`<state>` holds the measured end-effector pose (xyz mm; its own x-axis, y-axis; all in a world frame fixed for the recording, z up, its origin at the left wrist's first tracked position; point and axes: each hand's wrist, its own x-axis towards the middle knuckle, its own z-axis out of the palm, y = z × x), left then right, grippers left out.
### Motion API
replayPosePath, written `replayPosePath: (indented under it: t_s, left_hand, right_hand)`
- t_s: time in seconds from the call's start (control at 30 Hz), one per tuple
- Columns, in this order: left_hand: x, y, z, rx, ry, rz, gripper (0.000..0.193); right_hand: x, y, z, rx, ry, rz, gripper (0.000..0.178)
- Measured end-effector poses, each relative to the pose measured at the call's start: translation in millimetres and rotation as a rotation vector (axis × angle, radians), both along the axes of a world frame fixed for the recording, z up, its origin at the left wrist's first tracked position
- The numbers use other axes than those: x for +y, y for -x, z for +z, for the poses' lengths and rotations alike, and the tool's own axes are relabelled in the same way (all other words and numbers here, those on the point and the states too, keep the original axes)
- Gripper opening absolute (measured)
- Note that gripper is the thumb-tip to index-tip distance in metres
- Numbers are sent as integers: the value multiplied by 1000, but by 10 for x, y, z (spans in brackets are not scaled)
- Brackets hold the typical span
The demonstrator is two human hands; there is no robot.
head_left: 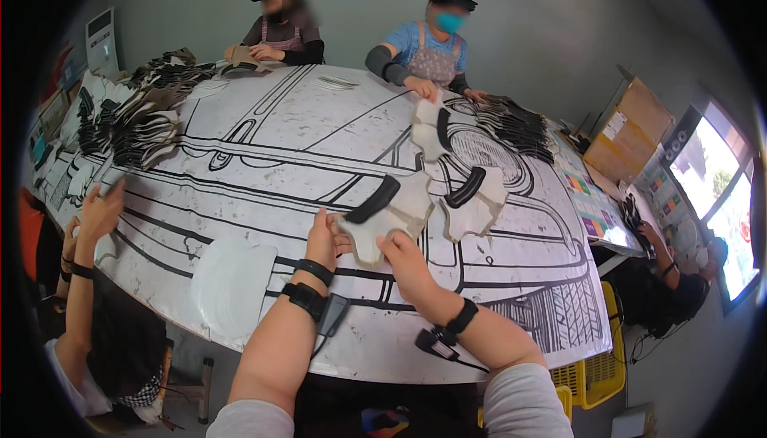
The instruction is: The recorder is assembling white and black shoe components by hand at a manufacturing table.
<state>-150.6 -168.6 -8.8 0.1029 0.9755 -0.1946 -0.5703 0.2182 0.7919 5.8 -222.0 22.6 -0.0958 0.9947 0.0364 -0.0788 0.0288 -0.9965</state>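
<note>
A flat cream shoe upper with a padded black collar strip is held up slightly over the table. My left hand grips its left side, with the fingers behind it. My right hand pinches its lower edge between thumb and fingers. Just right of it, a second cream shoe upper with a black collar lies on the table. Beyond, another such upper is touched by the hand of a co-worker across the table. To the left of my forearm lie white rounded sheets.
The large table carries a black line drawing. Piles of uppers crowd its far left; a dark stack stands far right. Other people sit at the far side, left and right. Yellow crates stand below the right edge.
</note>
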Motion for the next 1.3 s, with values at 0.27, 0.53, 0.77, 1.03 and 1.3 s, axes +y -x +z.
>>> replayPosePath:
  t_s: [0.27,0.53,0.77,1.03,1.3]
  left_hand:
    - [-124,-2,91,440,-225,-681,34]
    - [-527,-244,447,856,-510,-1013,55]
    - [-616,30,702,1202,-768,-1269,57]
    - [-972,-9,569,1458,-1242,-325,30]
    - [-1725,1173,327,1914,-685,490,45]
  right_hand:
    - [-1247,-460,-103,-359,37,309,24]
    - [-2069,-792,317,-735,-501,352,14]
    - [-2284,-1344,116,-832,-530,-299,12]
    - [-2019,-1745,-325,-1023,-236,-561,34]
    - [-1937,-1707,-388,-1114,-404,-493,32]
